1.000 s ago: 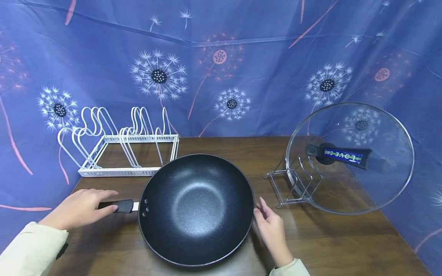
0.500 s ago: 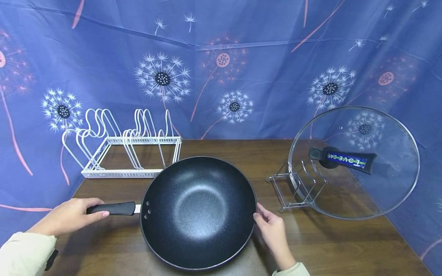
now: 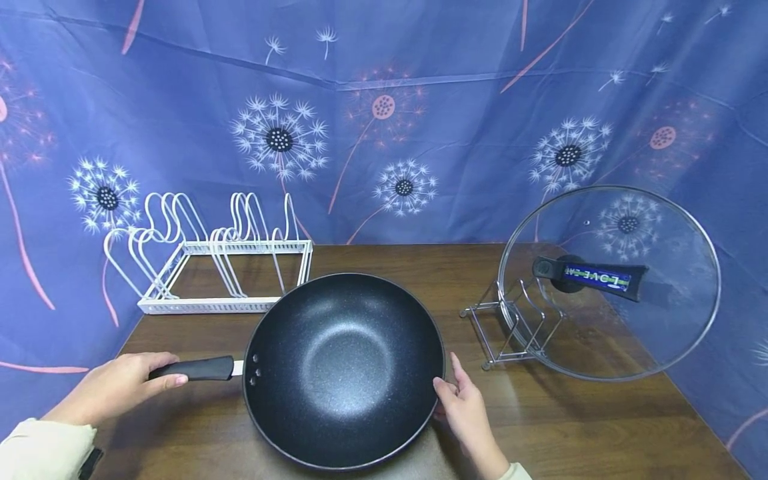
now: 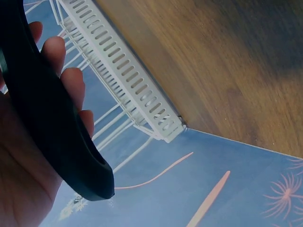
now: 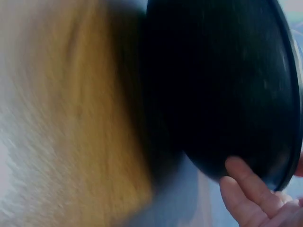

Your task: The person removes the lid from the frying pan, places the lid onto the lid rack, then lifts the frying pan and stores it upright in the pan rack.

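Black pan [image 3: 345, 370] spans between my hands, over the wooden table [image 3: 576, 427], near the white rack [image 3: 207, 305]; my left hand [image 3: 111, 387] wraps its handle [image 3: 207, 368], my right hand [image 3: 467, 413] pinches its rim [image 3: 441, 337], fingers [image 5: 251, 184] against the outside.

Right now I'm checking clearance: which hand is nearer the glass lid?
Right. The right hand holds the wok by its rim, left of the lid; the left hand grips the wok's handle, farther left.

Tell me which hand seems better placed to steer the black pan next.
Probably the left: the left hand is curled round the handle of the black pan, while the right hand just pinches the opposite rim.
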Motion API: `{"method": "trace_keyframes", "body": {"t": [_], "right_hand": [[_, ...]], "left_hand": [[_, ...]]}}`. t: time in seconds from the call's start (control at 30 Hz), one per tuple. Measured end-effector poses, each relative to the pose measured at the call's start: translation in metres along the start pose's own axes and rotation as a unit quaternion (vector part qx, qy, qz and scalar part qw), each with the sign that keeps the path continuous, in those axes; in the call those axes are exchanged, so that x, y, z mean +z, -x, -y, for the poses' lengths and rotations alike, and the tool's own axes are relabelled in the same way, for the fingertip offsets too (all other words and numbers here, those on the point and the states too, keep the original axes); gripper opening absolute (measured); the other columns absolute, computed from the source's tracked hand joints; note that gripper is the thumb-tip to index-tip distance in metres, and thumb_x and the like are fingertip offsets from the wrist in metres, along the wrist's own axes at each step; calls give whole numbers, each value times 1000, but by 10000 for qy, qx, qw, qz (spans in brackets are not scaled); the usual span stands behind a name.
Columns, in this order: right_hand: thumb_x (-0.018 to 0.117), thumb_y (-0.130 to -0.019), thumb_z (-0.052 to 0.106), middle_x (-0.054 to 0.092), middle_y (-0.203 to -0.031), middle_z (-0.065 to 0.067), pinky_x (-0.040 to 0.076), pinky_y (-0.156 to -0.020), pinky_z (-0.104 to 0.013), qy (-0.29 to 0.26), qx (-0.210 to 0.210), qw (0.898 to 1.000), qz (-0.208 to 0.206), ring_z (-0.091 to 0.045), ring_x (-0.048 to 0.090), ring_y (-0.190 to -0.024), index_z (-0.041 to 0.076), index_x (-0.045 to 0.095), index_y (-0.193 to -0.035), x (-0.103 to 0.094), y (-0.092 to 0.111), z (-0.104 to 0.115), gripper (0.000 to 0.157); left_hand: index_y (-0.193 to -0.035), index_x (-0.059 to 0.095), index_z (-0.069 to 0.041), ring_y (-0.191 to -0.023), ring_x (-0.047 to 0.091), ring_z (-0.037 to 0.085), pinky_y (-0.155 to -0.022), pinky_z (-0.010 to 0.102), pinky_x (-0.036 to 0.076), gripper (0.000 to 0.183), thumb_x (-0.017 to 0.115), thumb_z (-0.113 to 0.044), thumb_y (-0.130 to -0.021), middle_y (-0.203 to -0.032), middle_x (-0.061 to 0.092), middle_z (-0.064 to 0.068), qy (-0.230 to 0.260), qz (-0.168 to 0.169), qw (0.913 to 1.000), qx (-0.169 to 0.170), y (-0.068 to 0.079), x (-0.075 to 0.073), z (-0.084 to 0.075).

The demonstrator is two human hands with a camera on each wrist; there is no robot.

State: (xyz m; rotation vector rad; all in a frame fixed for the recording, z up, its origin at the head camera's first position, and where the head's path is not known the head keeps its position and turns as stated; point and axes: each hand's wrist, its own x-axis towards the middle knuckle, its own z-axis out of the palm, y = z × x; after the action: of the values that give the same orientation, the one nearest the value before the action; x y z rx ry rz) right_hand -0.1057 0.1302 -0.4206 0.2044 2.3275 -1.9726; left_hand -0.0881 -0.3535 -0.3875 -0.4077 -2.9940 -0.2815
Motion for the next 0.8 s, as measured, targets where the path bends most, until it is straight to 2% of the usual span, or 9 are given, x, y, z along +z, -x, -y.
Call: {"method": "trace_keyframes", "body": {"t": [0.1,0.2,0.27,0.37,0.47,0.57,0.7,0.8], "right_hand": [[50,-95,6,59,-67,-3,52,-52,-28,-134,51,9998,101,-10,55,-52,-6,17,-149,0,4,-1,64],[49,-94,2,65,-82,-14,54,-53,-31,-156,-8,9998,103,-12,61,-57,-8,23,-147,-1,4,-1,60],[49,-93,-1,65,-83,-17,55,-53,-31,43,-164,9997,146,-13,61,-57,-11,26,-144,-2,3,0,57],[48,-91,-5,52,-69,-8,52,-50,-26,375,-416,9983,188,-7,52,-52,-15,28,-141,-5,-1,2,55],[49,-91,-6,38,-63,0,46,-46,-24,764,-607,9951,162,-7,39,-47,-17,28,-140,-11,-7,3,55],[49,-91,-5,36,-63,1,45,-46,-23,852,-606,9944,144,-7,38,-47,-17,29,-140,-16,-14,4,54],[48,-92,-3,34,-65,0,47,-47,-25,804,-519,9953,163,-8,38,-48,-15,29,-141,-21,-24,7,53],[46,-94,-4,43,-71,-5,54,-52,-30,528,-385,9976,220,-11,49,-53,-13,28,-143,-23,-31,8,53]], "left_hand": [[-93,68,-13,-75,64,17,-65,44,51,25,76,-31,-78,-83,67,-4,2,-18,10000,20,0,1,-2],[-91,67,-17,-71,60,9,-61,40,49,21,76,-31,-77,-80,63,-10,-40,-66,10000,36,0,1,-5],[-90,67,-18,-70,59,7,-60,39,48,21,76,-31,-78,-78,62,-12,-41,-81,9999,65,0,1,-6],[-92,68,-17,-71,62,10,-61,40,49,23,75,-33,-78,-80,64,-9,-83,-77,9999,59,-2,1,-11],[-94,68,-15,-73,65,17,-61,42,50,25,74,-34,-79,-81,67,-4,-117,-121,9998,53,-5,3,-16],[-95,69,-14,-73,66,20,-60,43,50,26,74,-34,-79,-82,68,-2,-180,-222,9996,13,-8,4,-21],[-93,68,-15,-69,64,18,-56,42,48,24,74,-34,-80,-79,67,-3,-206,-277,9994,-25,-13,5,-26],[-92,68,-14,-68,64,19,-55,43,47,25,74,-35,-79,-79,67,-2,-247,-303,9992,-70,-15,4,-31]]}}
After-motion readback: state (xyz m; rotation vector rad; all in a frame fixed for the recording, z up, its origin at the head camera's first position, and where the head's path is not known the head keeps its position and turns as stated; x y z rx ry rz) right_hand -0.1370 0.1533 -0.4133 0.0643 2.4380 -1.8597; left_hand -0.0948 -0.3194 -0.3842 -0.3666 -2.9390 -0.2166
